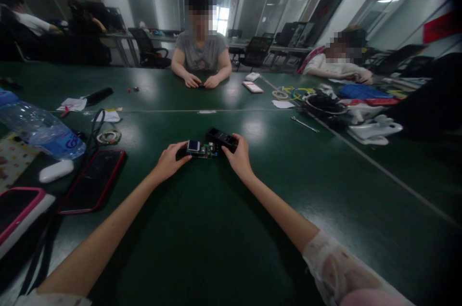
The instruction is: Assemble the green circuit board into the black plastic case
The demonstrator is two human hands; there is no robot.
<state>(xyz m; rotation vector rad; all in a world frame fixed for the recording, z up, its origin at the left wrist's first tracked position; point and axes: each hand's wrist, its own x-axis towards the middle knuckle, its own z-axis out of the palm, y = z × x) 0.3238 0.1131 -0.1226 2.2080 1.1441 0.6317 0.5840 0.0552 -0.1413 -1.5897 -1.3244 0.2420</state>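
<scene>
Over the dark green table, my left hand pinches the left end of a small circuit board between thumb and fingers. A little square screen sits on that end of the board. My right hand grips the right end of a black plastic casing, which has rectangular openings in its face. The casing lies just behind the board, tilted down to the right. Board and casing overlap in view near the right thumb; whether they touch I cannot tell.
On the left are a water bottle, a red-edged phone, a white earbud case and a black strap. A wrench and a pile of cables lie to the right. A person sits opposite, hands on the table.
</scene>
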